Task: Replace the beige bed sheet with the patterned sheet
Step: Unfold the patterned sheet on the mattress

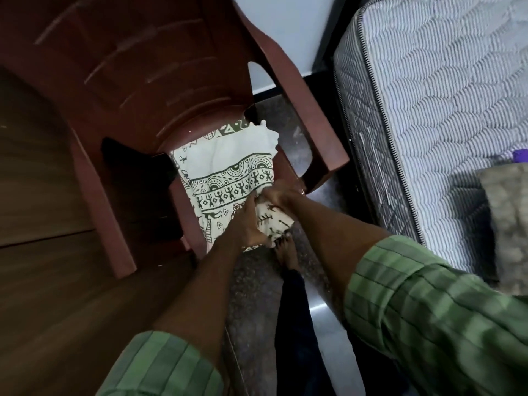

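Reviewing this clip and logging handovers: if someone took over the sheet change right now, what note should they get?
Left hand: grips the near edge of the folded patterned sheet.
Right hand: grips the same edge beside it.
Sheet: folded on the seat of the maroon plastic chair, left of the bed.
Mattress: bare quilted top in the part shown, so the beige sheet seems already off; it is not clearly in view.
Left: lift the sheet from the chair, unfold it, spread it over the mattress.
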The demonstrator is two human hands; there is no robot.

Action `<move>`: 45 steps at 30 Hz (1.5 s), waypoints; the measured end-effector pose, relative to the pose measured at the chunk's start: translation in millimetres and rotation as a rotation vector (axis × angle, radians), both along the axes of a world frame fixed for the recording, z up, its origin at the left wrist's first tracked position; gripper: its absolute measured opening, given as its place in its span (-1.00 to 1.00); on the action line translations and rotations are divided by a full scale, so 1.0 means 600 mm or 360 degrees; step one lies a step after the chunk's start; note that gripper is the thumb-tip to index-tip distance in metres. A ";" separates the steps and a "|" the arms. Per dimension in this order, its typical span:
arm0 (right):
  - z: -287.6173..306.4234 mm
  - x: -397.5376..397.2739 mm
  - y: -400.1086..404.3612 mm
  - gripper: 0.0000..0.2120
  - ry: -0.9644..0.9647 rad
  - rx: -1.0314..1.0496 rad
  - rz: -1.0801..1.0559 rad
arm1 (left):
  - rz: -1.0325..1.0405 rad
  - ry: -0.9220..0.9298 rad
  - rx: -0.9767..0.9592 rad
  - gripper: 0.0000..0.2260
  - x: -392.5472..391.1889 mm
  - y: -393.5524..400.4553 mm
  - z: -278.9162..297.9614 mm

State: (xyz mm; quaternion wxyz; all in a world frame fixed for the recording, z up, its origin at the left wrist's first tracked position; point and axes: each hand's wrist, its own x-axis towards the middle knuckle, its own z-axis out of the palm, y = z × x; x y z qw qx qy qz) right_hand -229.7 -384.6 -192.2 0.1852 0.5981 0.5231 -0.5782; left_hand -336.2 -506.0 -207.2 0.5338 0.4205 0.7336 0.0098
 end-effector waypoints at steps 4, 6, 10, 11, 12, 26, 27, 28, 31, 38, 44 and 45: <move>0.066 -0.006 -0.021 -0.77 0.0169 -0.0162 -0.0528 | 0.0175 0.0299 0.0268 0.35 0.023 -0.027 0.077; 0.123 -0.001 -0.031 -0.76 0.0281 -0.0261 -0.0681 | 0.0263 0.0439 0.0398 0.19 0.032 -0.035 0.125; 0.233 0.042 -0.041 -0.66 0.0433 -0.0379 -0.0806 | 0.0369 0.0452 0.0417 -0.12 0.069 -0.036 0.250; 0.260 0.061 -0.044 -0.67 0.0468 -0.0346 -0.0794 | 0.0370 0.0452 0.0421 -0.19 0.084 -0.036 0.285; 0.283 0.080 -0.048 -0.70 0.0520 -0.0301 -0.0801 | 0.0367 0.0463 0.0435 -0.23 0.097 -0.035 0.314; 0.577 0.485 -0.135 -0.50 0.1225 0.0233 -0.1005 | 0.0968 -0.0119 0.0722 -0.73 0.459 0.027 0.647; 0.590 0.517 -0.139 -0.32 0.1233 0.0278 -0.1013 | 0.0914 -0.0214 0.0753 -0.69 0.488 0.037 0.663; 0.601 0.543 -0.140 -0.17 0.1254 0.0284 -0.1026 | 0.0838 -0.0303 0.0774 -0.65 0.512 0.044 0.676; 0.627 0.643 -0.140 -0.10 0.1293 0.0278 -0.1036 | 0.0651 -0.0570 0.0734 -0.54 0.597 0.058 0.712; 0.693 0.804 -0.119 -0.46 0.1085 0.0530 -0.1144 | 0.0237 -0.0656 0.0576 -0.42 0.740 0.127 0.747; 0.689 0.878 -0.100 -0.78 0.0821 0.0647 -0.1608 | -0.0291 -0.0538 0.0452 -0.55 0.816 0.194 0.767; 0.685 0.884 -0.094 -0.75 0.0784 0.0682 -0.1679 | -0.0346 -0.0523 0.0454 -0.59 0.821 0.205 0.765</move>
